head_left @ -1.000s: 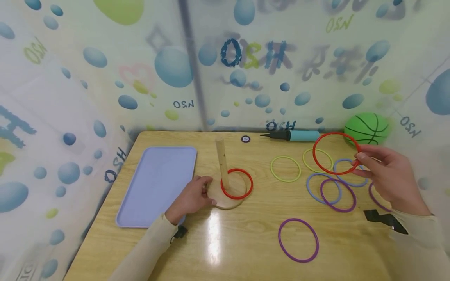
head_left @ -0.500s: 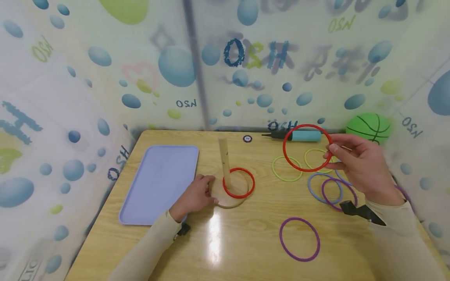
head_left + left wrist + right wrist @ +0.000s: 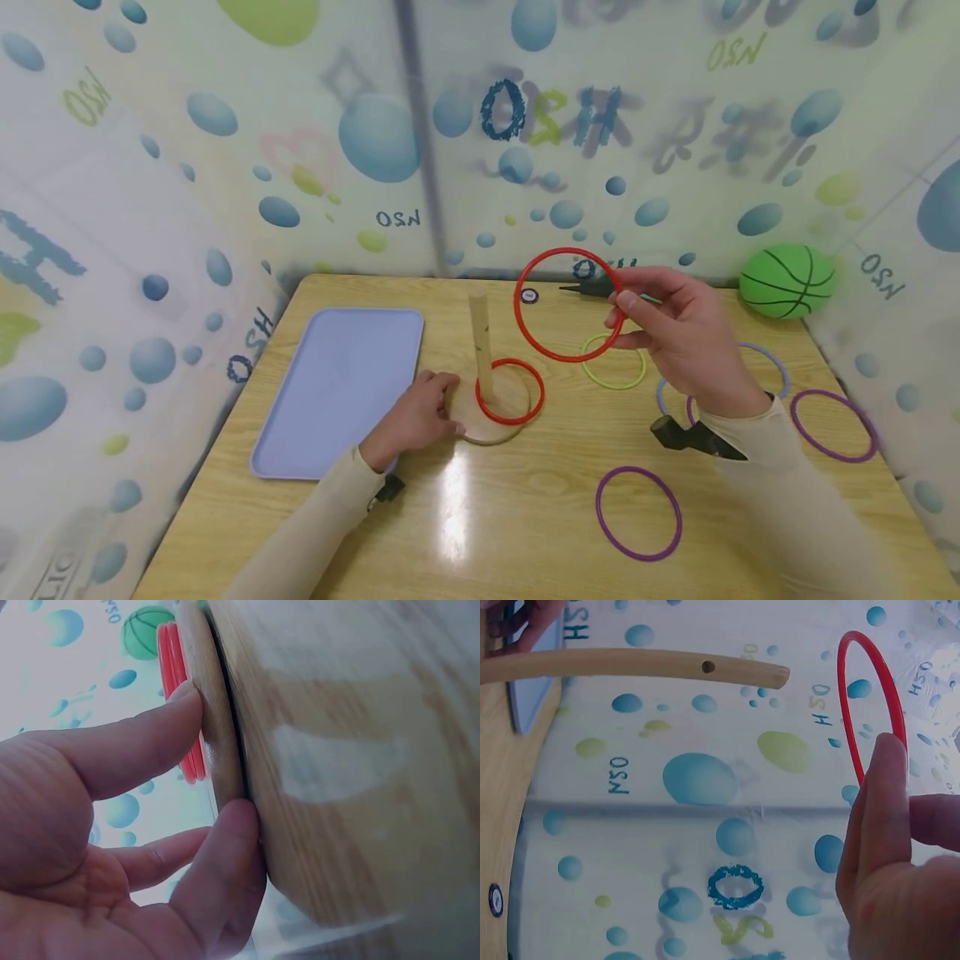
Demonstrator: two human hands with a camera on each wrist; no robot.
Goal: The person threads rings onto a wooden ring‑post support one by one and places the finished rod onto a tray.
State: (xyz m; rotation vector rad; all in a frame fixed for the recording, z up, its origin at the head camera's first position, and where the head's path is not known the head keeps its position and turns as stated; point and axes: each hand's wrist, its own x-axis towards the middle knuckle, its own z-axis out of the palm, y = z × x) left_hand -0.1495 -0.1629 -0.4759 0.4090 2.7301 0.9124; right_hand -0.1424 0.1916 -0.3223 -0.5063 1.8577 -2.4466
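My right hand (image 3: 675,333) pinches a red toss ring (image 3: 517,312) between thumb and fingers, raised above the table. In the right wrist view the ring (image 3: 847,705) stands near-upright, apart from the peg's free end. The wooden peg stand (image 3: 480,350) is upright on the table, a red ring (image 3: 542,392) lying round the peg on its round base. From the left wrist view, red rings (image 3: 171,660) show as stacked bands against the base. My left hand (image 3: 416,417) holds the base's left edge (image 3: 214,712), thumb and fingers at the rim.
Left of the stand lies a lilac tray (image 3: 345,392). Purple rings (image 3: 637,554) (image 3: 832,458), a yellow-green ring (image 3: 615,387) and blue rings (image 3: 783,371) lie on the right. At the back are a small round disc (image 3: 529,296), a partly hidden hand pump (image 3: 596,287) and a green ball (image 3: 787,282).
My right hand has carried the red ring leftwards and slightly up, from over the coloured rings to right of the peg. My left hand stays at the base.
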